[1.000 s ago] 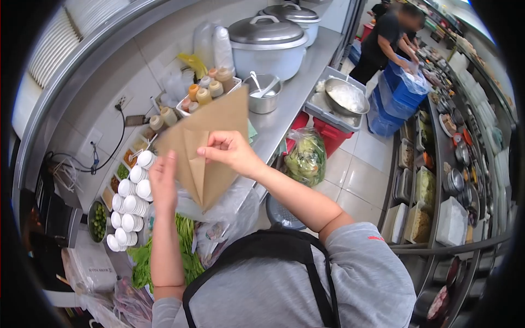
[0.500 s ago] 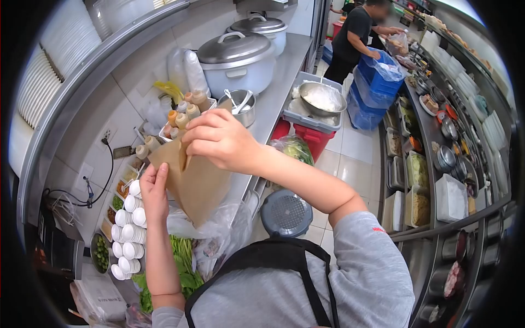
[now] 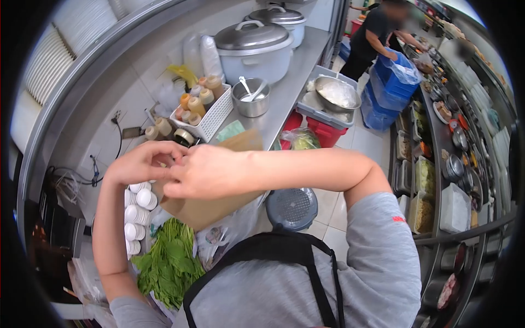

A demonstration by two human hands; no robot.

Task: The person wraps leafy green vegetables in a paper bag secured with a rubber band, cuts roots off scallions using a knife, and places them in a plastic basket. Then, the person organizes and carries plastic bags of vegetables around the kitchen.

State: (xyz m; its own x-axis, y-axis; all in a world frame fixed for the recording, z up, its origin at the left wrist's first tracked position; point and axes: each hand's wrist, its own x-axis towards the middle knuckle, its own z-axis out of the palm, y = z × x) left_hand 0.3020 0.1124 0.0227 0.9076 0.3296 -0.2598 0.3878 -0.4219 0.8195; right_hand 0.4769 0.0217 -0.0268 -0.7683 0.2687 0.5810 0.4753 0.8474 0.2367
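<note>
A brown paper bag (image 3: 205, 210) lies slanted beneath both hands, over the counter's front edge. My left hand (image 3: 143, 163) is bent in from the left, its fingers curled together at the bag's upper left part. Against its fingertips, my right hand (image 3: 210, 170) is closed too, its back covering much of the paper. What the fingertips pinch is hidden between the hands. Stacked white lids or small cups (image 3: 136, 214) stand left of the bag, and leafy greens (image 3: 172, 262) lie below it.
A white basket of sauce bottles (image 3: 210, 123), a steel pot with spoons (image 3: 251, 98) and a large lidded pot (image 3: 254, 52) stand on the counter. A round grey stool (image 3: 292, 208) is on the floor. Another person (image 3: 372, 38) leans over blue crates (image 3: 395, 82).
Both hands have come together over the bag, where they were apart before. The bag now lies lower and flatter. The other person's arm has moved and the camera view has shifted.
</note>
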